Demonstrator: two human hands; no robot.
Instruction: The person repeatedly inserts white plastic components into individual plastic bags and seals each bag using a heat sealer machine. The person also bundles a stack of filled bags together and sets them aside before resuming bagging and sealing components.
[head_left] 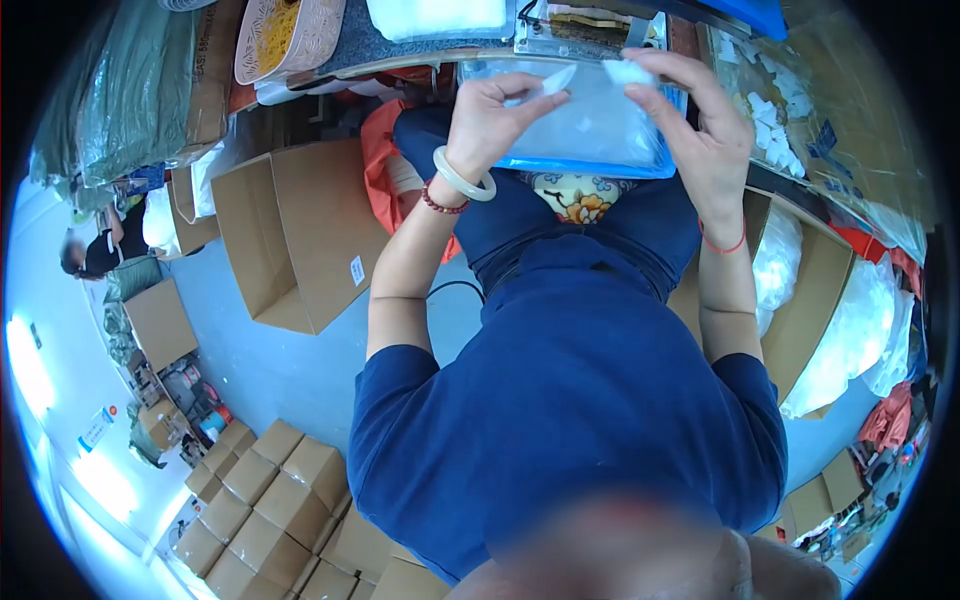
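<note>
My left fingers point(540, 105) clamp a small white piece point(560, 79); my right fingers point(652, 101) pinch another white piece point(627, 73), just apart, over a blue-rimmed tray point(590, 169).

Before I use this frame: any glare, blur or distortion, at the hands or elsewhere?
Head view: strong fisheye bend, black corners; lights at left blown out; bottom centre heavily blurred; left hand and right hand fairly sharp, but the white pieces they pinch show little detail.
</note>
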